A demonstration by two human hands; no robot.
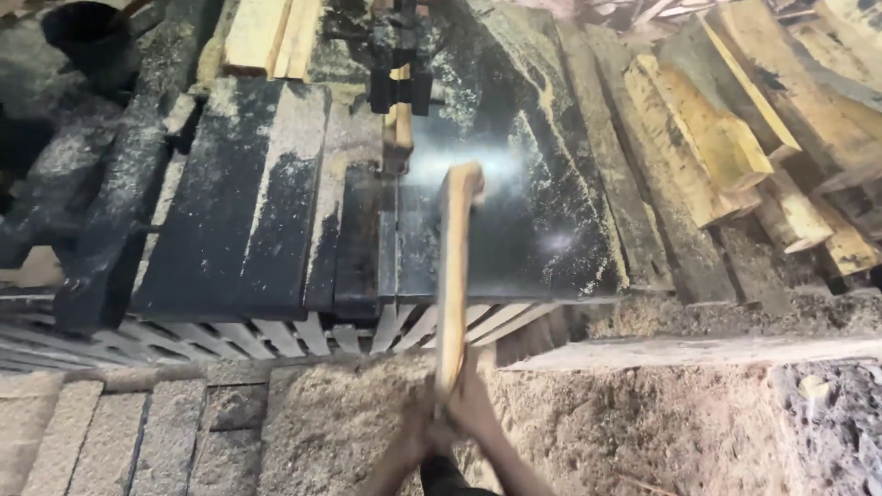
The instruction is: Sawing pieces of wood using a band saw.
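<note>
I have both hands clasped on the near end of a narrow wooden strip (452, 276), left hand (415, 439) and right hand (478, 413) pressed together around it, though blur hides the fingers. The strip lies on edge across the dark saw table (524, 230), its far tip just short of the blade guard (400, 73). I'd keep it straight and level. Right of the table, stacked timber offcuts (726, 138) crowd the edge; sawdust (643, 432) heaps near me.

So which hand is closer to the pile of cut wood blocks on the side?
The right hand. It grips the near end of the long wooden piece, on the side facing the wood blocks. The left hand grips the same end, on the side farther from the blocks.
</note>
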